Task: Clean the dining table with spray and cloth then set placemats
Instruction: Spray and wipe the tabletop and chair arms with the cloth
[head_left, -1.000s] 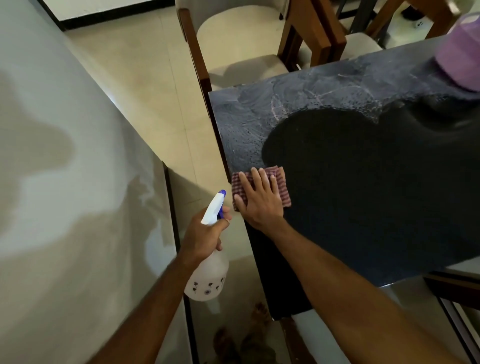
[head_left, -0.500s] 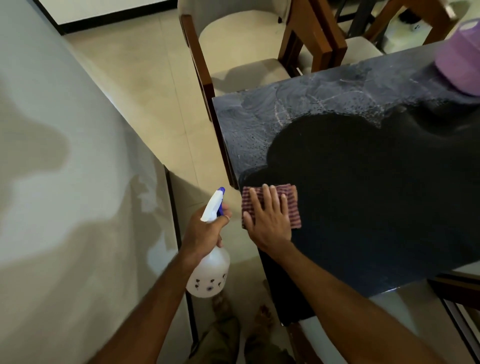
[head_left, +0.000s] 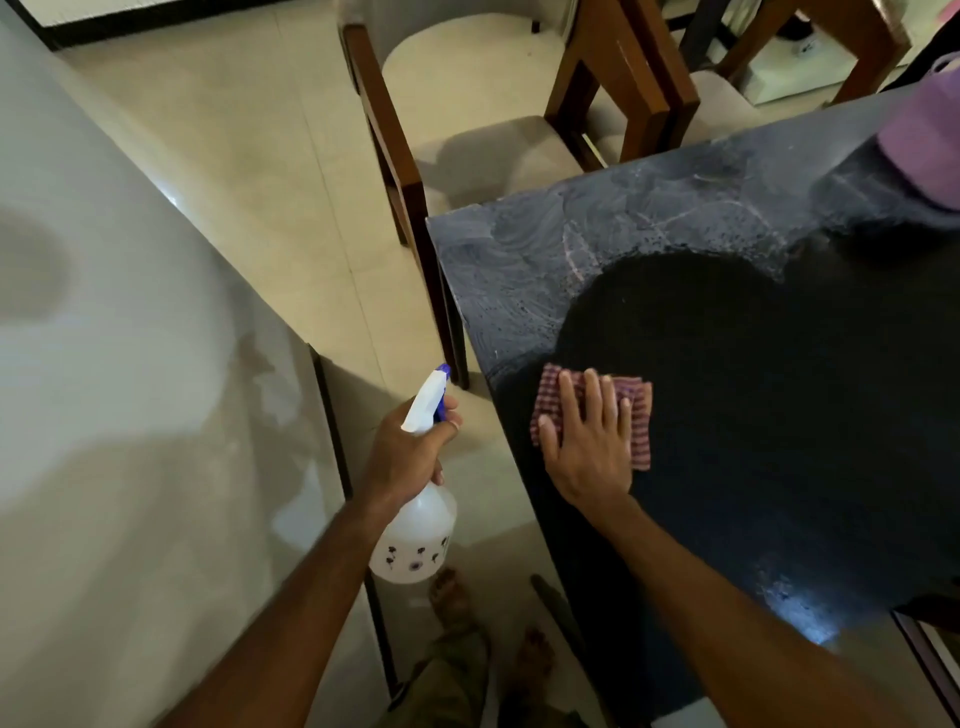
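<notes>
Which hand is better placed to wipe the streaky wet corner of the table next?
The right hand: it presses the checked cloth flat on the table. The left hand grips the spray bottle beside the table.

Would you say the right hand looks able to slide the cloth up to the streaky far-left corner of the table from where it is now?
Probably yes. The right hand lies flat on the checked cloth near the table's left edge, and the tabletop between it and the streaky corner is bare. The purple object sits off to the right.

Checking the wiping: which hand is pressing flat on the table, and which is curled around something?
The right hand presses flat on the checked cloth; the left hand grips the spray bottle off the table's edge.
</notes>
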